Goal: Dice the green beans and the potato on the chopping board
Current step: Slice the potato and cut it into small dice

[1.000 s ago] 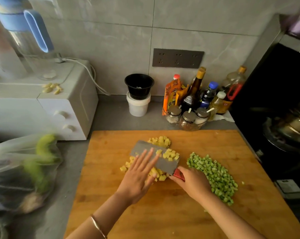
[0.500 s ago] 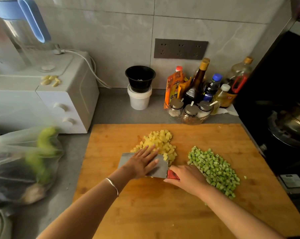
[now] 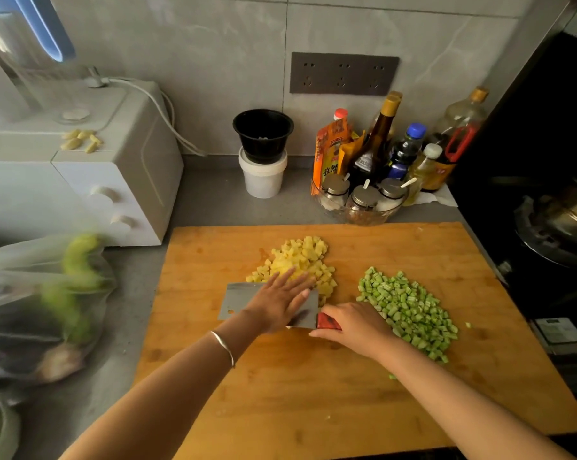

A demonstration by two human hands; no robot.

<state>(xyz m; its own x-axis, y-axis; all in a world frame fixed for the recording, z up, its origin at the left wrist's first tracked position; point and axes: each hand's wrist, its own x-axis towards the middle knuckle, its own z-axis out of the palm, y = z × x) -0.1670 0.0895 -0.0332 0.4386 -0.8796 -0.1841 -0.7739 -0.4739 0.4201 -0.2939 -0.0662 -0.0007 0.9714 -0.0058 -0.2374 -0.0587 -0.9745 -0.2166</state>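
On the wooden chopping board [image 3: 313,393] a heap of yellow diced potato [image 3: 302,260] lies at the centre back. To its right is a pile of diced green beans [image 3: 410,310]. A cleaver [image 3: 237,302] lies flat on the board just in front of the potato heap. My left hand [image 3: 280,302] rests flat on the blade with straight fingers reaching toward the potato. My right hand [image 3: 353,323] grips the cleaver's red handle, beside the beans.
A white appliance [image 3: 121,167] stands left of the board, with a plastic bag of vegetables [image 3: 48,300] in front of it. Stacked black and white cups [image 3: 263,154] and sauce bottles with spice jars [image 3: 380,167] line the wall. A stove with a pot [image 3: 559,224] is on the right.
The cleaver has come off the potato pieces and now lies flat in front of them. The scattered dice are gathered into one heap. Both hands shifted slightly toward me.
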